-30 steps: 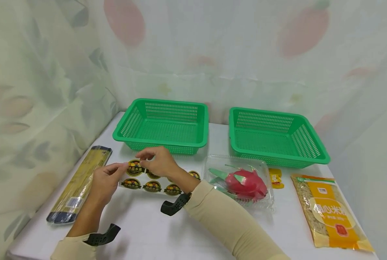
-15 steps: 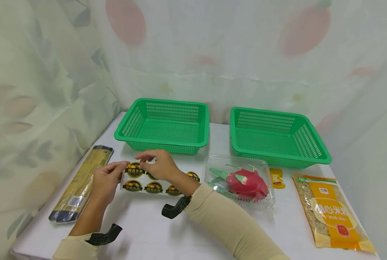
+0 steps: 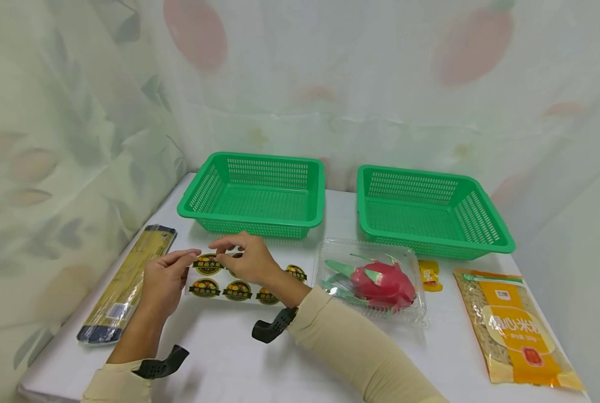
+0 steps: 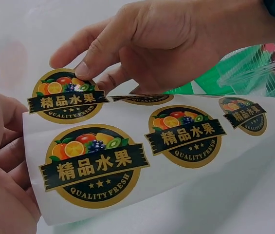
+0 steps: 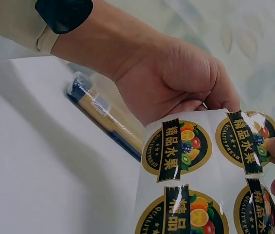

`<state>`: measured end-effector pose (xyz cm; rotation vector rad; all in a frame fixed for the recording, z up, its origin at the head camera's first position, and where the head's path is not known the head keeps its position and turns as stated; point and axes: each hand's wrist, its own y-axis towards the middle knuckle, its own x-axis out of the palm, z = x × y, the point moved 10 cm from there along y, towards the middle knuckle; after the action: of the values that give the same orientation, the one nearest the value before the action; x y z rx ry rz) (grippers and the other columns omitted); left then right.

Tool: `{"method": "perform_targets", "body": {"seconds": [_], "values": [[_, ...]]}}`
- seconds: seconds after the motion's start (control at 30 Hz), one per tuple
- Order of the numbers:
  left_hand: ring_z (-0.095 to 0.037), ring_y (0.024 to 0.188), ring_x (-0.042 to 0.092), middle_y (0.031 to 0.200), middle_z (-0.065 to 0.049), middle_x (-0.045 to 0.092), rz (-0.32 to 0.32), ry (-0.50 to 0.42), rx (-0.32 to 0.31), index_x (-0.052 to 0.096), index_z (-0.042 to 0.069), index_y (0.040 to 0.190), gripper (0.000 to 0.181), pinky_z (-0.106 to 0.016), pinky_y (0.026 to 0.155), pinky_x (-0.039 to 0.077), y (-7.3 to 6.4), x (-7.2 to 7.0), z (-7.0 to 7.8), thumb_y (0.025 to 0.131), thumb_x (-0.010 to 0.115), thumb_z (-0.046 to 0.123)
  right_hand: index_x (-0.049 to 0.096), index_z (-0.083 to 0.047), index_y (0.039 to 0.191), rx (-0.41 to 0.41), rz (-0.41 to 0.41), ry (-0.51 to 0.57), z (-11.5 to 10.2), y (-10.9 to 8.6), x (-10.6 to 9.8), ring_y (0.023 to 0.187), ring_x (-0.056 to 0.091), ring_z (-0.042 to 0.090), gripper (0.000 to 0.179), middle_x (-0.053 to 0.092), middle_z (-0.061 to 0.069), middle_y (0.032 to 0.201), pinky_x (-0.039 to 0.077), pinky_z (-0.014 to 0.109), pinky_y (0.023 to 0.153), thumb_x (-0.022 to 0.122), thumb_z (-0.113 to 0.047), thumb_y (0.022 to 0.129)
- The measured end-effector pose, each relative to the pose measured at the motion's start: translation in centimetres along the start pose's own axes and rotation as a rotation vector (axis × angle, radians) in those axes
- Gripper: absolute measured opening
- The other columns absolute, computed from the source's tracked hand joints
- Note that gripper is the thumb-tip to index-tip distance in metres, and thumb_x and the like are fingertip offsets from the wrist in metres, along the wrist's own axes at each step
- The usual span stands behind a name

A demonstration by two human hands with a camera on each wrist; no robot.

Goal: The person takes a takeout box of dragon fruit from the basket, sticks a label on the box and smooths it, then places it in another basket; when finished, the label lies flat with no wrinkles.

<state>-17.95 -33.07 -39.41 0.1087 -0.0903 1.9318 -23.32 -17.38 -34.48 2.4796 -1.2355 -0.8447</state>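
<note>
One sheet of stickers [image 3: 254,284] in the head view, its end pinched by my left hand [image 3: 163,282] over the bench [image 3: 239,358]. Left wrist view: my right hand [image 4: 144,53] pinches the corner sticker [image 4: 68,101], which juts past the sheet's edge. Right wrist view: the sheet curves, so best hold it taut, peel slowly.

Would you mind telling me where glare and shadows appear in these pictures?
Head view: soft shadows on the table, reflections on the clear box; left wrist view: a small highlight on the sticker pinched by the right hand; right wrist view: stronger white glare on that sticker, and a broad shadow across the table.
</note>
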Motion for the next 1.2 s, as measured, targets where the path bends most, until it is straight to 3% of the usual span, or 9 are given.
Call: {"method": "perform_targets", "body": {"seconds": [0.17, 0.4, 0.53, 0.67, 0.83, 1.0, 1.2], "values": [[-0.011, 0.076, 0.065, 0.089, 0.001, 0.070, -0.006, 0.032, 0.011, 0.073, -0.004, 0.101, 0.017, -0.025, 0.065, 0.054, 0.1, 0.0, -0.1, 0.094, 0.064, 0.009, 0.073, -0.014, 0.110, 0.018, 0.023, 0.087, 0.3, -0.3, -0.1, 0.087, 0.059, 0.002, 0.021, 0.068, -0.008, 0.093, 0.049, 0.024, 0.070, 0.066, -0.009, 0.091], [-0.009, 0.059, 0.046, 0.080, 0.002, 0.065, 0.029, 0.118, 0.015, 0.071, -0.008, 0.102, 0.018, -0.021, 0.049, 0.040, 0.4, -0.4, -0.3, 0.094, 0.062, 0.005, 0.071, -0.009, 0.112, 0.010, 0.061, 0.153, 0.5, -0.6, -0.2, 0.086, 0.061, 0.005, 0.023, 0.069, -0.004, 0.091, 0.050, 0.027, 0.072, 0.065, -0.004, 0.090], [-0.011, 0.060, 0.050, 0.082, 0.004, 0.065, 0.048, 0.176, -0.019, 0.070, -0.008, 0.105, 0.019, -0.022, 0.052, 0.045, 0.5, -0.7, -0.8, 0.093, 0.062, 0.005, 0.071, -0.011, 0.113, 0.027, 0.070, 0.136, 0.7, -0.8, -0.5, 0.090, 0.060, 0.004, 0.023, 0.068, -0.006, 0.092, 0.048, 0.034, 0.079, 0.066, -0.007, 0.091], [-0.012, 0.064, 0.058, 0.087, 0.006, 0.066, 0.052, 0.216, -0.045, 0.072, -0.002, 0.104, 0.017, -0.024, 0.059, 0.051, 0.6, -0.9, -1.2, 0.094, 0.061, 0.005, 0.069, -0.008, 0.116, 0.025, 0.068, 0.156, 0.1, -1.0, -0.8, 0.093, 0.060, 0.005, 0.024, 0.068, 0.001, 0.094, 0.046, 0.044, 0.086, 0.066, -0.007, 0.092], [-0.013, 0.067, 0.063, 0.086, 0.006, 0.068, 0.033, 0.211, -0.037, 0.076, 0.009, 0.094, 0.014, -0.025, 0.061, 0.053, 0.7, -0.9, -1.4, 0.092, 0.063, 0.004, 0.068, -0.006, 0.116, 0.041, 0.084, 0.253, 0.4, -1.0, -1.1, 0.088, 0.062, 0.011, 0.027, 0.067, 0.003, 0.093, 0.050, 0.036, 0.080, 0.065, -0.001, 0.090], [-0.014, 0.071, 0.065, 0.086, 0.005, 0.070, 0.009, 0.233, -0.013, 0.072, -0.001, 0.102, 0.014, -0.027, 0.062, 0.054, 1.1, -0.9, -1.5, 0.092, 0.065, 0.003, 0.066, -0.007, 0.119, 0.075, 0.073, 0.342, 1.2, -1.1, -1.4, 0.081, 0.065, 0.014, 0.030, 0.065, 0.004, 0.093, 0.052, 0.028, 0.069, 0.064, 0.001, 0.090], [-0.016, 0.076, 0.064, 0.097, -0.006, 0.069, 0.016, 0.322, -0.019, 0.072, 0.004, 0.103, 0.014, -0.027, 0.062, 0.053, 1.8, -1.4, -2.1, 0.092, 0.065, 0.004, 0.064, -0.008, 0.123, 0.114, 0.063, 0.375, 0.9, -1.3, -2.2, 0.079, 0.066, 0.016, 0.033, 0.064, 0.004, 0.093, 0.048, 0.025, 0.063, 0.063, 0.001, 0.091]]}}
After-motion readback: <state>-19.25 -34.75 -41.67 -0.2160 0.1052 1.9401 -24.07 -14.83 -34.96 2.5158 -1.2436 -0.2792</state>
